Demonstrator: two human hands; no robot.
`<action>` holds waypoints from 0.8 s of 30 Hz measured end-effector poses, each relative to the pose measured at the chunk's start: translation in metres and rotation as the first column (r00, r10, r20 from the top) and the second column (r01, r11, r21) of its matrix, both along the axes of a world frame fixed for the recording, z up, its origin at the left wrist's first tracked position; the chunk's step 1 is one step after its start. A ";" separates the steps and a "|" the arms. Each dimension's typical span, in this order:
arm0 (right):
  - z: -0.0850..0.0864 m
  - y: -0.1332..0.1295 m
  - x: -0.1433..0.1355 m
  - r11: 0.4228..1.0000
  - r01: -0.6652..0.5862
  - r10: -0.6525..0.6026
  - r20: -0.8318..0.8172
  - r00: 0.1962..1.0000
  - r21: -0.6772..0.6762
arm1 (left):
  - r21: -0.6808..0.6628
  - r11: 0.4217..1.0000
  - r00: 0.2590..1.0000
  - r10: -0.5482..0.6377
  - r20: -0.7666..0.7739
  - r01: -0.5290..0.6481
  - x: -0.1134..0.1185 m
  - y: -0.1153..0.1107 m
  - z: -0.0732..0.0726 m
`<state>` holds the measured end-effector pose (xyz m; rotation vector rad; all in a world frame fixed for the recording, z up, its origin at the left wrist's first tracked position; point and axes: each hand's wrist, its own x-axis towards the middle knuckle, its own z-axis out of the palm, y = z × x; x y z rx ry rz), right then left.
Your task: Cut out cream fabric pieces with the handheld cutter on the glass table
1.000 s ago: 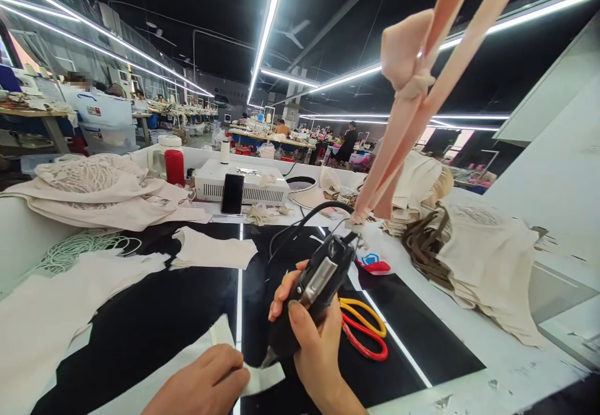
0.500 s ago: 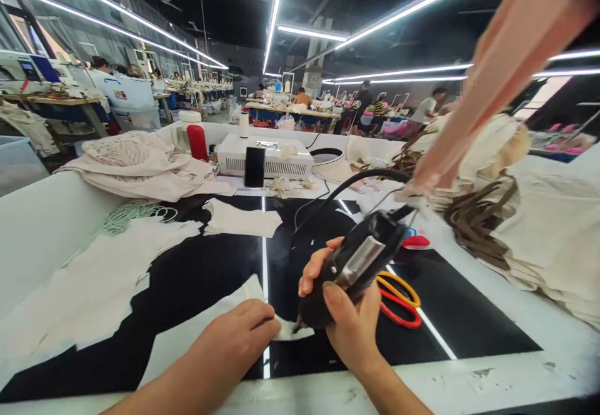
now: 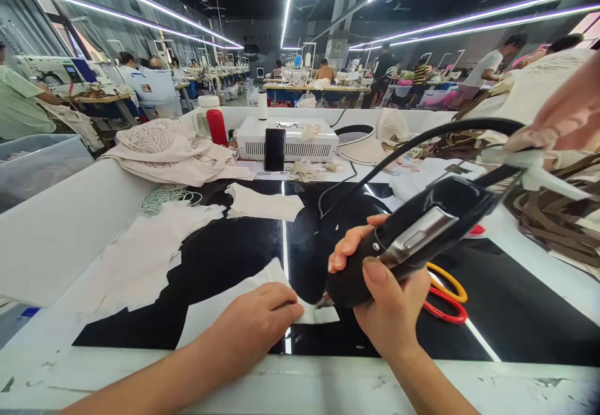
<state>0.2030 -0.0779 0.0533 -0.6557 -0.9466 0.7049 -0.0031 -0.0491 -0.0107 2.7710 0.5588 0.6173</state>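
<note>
My right hand (image 3: 389, 302) is wrapped round a black corded electric hand cutter (image 3: 417, 234) with a silver lever on its side. The tool tilts down to the left, and its narrow metal tip (image 3: 323, 302) is at the edge of a white fabric piece (image 3: 225, 309). With fingers bent and pressed together, my left hand (image 3: 262, 318) grips that fabric near its right end, close to the tip. Partly behind my right hand lie scissors with orange and red handles (image 3: 447, 296); their blades are hidden.
More white fabric pieces (image 3: 150, 259) lie left on the black glossy board (image 3: 225, 249). Behind stand a white vented box (image 3: 244, 134), a phone (image 3: 274, 149) and a red bottle (image 3: 216, 129). A pinkish strip (image 3: 569, 105) hangs by the cutter's cord (image 3: 435, 130). People work in the background.
The view has turned, so the bench contents appear further left or right and higher. The cutter tilts flatter in the picture; both hands keep their holds, with the tip still at the fabric's right end.
</note>
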 end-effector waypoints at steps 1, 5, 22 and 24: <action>0.000 0.002 -0.001 1.000 0.007 -0.007 -0.007 1.000 -0.001 | -0.001 1.000 1.000 -0.001 0.000 0.001 0.000 0.000 0.000; -0.002 0.007 -0.004 1.000 -0.002 0.002 0.003 1.000 0.000 | -0.009 1.000 1.000 -0.008 0.014 0.008 0.001 0.000 -0.001; -0.003 0.014 -0.011 1.000 0.002 -0.002 0.006 1.000 0.014 | -0.019 1.000 1.000 -0.015 0.007 0.015 0.001 0.000 -0.003; -0.004 0.015 -0.013 1.000 -0.008 0.008 0.015 1.000 0.014 | -0.025 1.000 1.000 -0.014 -0.003 0.014 0.001 0.001 -0.003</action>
